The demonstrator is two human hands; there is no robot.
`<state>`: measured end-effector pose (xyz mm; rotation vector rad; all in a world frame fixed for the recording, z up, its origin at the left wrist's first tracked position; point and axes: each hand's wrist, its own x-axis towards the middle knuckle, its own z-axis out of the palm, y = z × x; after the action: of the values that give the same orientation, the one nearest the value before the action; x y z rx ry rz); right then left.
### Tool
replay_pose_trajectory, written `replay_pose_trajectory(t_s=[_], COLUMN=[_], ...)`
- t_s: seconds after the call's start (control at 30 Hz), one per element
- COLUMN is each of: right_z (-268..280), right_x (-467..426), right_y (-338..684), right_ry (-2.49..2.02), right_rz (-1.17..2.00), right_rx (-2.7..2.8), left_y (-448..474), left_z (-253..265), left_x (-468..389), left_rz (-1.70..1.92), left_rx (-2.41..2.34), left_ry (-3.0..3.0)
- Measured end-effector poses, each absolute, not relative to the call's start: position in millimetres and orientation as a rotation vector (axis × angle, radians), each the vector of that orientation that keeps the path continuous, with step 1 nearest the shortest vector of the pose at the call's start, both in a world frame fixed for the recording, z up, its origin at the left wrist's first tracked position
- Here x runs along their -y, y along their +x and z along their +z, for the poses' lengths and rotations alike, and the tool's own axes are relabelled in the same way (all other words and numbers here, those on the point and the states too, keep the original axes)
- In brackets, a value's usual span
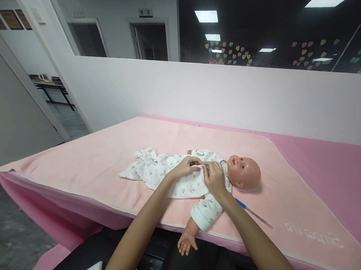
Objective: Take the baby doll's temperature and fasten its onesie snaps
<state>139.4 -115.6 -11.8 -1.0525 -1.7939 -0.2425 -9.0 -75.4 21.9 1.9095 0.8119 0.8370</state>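
Observation:
A baby doll [247, 172] lies on its back on a pink mat, its head toward the right. It wears a white printed romper [159, 170] with long sleeves and loose leg ends. My left hand [188, 167] is at the chest front, its fingers pinching the romper's cloth. Close beside it, my right hand [215, 177] also has its fingers closed on the cloth, just below the doll's collar. Exactly what the fingertips grip is partly hidden. The doll's near arm [187, 236] hangs past the mat's front edge.
A blue-capped pen [253, 213] lies right of my right forearm. The peach-pink mat [100, 155] covers a table with darker pink cloth [333, 167]. Behind stands a white wall [231, 97] with windows above. A white object [92, 269] sits low by my lap.

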Motion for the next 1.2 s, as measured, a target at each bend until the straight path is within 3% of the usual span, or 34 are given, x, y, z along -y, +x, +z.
replay_pose_trajectory(t_s=[0.37, 1.2], right_z=[-12.0, -12.2], right_x=[115.1, 116.7], right_y=[139.9, 140.1], right_ry=[-1.045, -0.978], right_rz=[-0.201, -0.208], right_rx=[1.785, 1.785], left_y=[-7.8, -12.8], left_z=[18.3, 12.0], left_x=[76.6, 71.6], left_rz=[1.024, 1.057], left_rx=[-0.747, -0.802], left_ry=[1.965, 2.002])
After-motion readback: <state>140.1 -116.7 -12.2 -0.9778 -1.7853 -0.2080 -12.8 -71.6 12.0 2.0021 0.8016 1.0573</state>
